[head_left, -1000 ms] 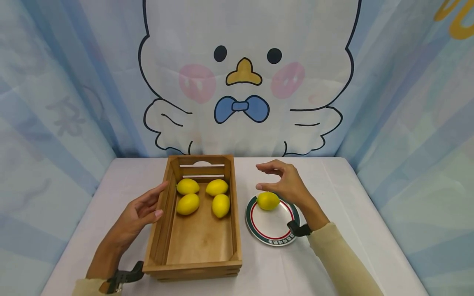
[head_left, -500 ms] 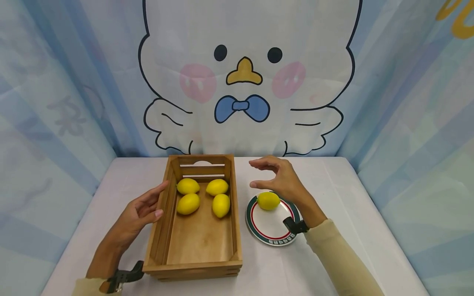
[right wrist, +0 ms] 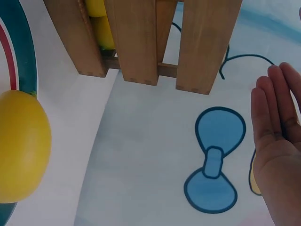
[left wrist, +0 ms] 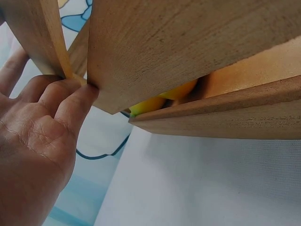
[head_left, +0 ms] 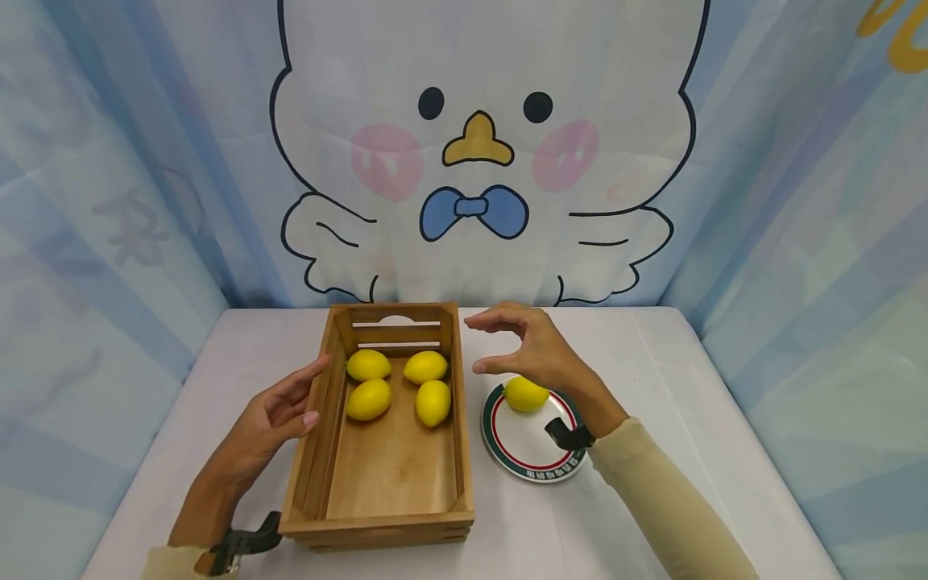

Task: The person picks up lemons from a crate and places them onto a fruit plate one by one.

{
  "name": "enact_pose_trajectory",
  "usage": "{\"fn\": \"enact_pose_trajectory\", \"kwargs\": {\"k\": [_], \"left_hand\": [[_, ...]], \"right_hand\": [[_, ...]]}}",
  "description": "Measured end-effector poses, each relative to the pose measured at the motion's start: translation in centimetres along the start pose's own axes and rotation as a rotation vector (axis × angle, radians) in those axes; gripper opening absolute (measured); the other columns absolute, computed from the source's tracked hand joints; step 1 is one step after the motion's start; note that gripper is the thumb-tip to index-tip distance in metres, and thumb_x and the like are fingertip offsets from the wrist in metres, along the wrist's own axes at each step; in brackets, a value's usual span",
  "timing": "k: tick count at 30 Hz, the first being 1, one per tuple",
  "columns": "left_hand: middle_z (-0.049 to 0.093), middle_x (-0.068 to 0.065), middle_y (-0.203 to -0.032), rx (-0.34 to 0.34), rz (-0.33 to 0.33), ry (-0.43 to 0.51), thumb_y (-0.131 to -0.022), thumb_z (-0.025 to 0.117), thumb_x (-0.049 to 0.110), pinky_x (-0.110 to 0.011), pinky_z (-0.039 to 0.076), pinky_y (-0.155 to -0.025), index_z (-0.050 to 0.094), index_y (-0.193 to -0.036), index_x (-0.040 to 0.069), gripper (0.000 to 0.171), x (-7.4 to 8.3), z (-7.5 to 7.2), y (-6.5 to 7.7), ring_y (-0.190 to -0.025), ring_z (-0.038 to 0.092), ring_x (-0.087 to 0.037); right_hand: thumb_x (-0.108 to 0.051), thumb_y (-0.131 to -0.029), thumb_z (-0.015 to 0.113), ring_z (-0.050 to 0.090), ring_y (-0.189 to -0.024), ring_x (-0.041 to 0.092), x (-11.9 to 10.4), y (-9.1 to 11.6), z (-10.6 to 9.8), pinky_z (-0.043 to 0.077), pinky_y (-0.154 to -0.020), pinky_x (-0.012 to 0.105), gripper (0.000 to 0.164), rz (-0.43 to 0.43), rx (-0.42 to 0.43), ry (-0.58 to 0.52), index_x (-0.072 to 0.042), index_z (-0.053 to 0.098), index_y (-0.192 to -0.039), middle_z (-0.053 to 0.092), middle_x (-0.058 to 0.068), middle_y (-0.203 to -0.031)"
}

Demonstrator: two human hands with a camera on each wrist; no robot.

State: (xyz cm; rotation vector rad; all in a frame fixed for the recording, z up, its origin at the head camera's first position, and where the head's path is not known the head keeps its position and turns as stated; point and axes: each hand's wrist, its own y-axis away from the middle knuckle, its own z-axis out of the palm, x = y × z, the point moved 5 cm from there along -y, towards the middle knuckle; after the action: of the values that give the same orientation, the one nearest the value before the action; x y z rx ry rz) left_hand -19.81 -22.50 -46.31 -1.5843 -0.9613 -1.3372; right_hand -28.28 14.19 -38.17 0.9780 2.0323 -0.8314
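Observation:
My left hand rests against the outer left side of a slatted wooden crate, fingers and thumb at its upper edge. Seen from the left wrist, its fingertips touch the edges of the slats. Several yellow lemons lie in the far half of the crate. Another lemon sits on a white plate with a green and red rim. Over the plate's far side, close to the crate's right wall, my right hand hovers with thumb and fingers spread apart and nothing between them.
A white cloth covers the table. Behind it hangs a curtain printed with a cartoon bird, and blue-striped curtains close off both sides. Black camera mounts sit on the wrists.
My right hand has moved left and slightly away from me, from above the lemon on the plate toward the crate. The left hand, crate, plate and lemons stay where they were.

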Motion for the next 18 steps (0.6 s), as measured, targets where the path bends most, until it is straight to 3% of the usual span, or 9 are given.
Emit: {"fn": "enact_pose_trajectory", "kwargs": {"k": [8,18], "left_hand": [[0.022,-0.013,-0.178,0.01,-0.008,-0.011,-0.106,0.058,-0.001,-0.012,0.045,-0.112,0.03,-0.169,0.015,0.071,0.0,0.0,-0.1,-0.149,0.043,0.006],[0.021,-0.013,-0.178,0.001,-0.001,0.006,-0.107,0.056,-0.001,-0.012,0.044,-0.112,0.029,-0.169,0.014,0.07,0.1,0.1,0.0,-0.149,0.042,0.006]], "right_hand": [[-0.018,-0.081,0.095,0.063,-0.126,0.021,-0.5,-0.6,0.6,0.05,-0.118,0.046,0.057,-0.013,-0.058,-0.022,-0.01,0.073,-0.132,0.072,-0.002,-0.132],[-0.012,-0.081,0.093,0.063,-0.127,0.022,-1.0,-1.5,1.5,0.048,-0.119,0.049,0.057,-0.038,-0.13,-0.02,-0.017,0.073,-0.134,0.069,0.005,-0.134]]}}
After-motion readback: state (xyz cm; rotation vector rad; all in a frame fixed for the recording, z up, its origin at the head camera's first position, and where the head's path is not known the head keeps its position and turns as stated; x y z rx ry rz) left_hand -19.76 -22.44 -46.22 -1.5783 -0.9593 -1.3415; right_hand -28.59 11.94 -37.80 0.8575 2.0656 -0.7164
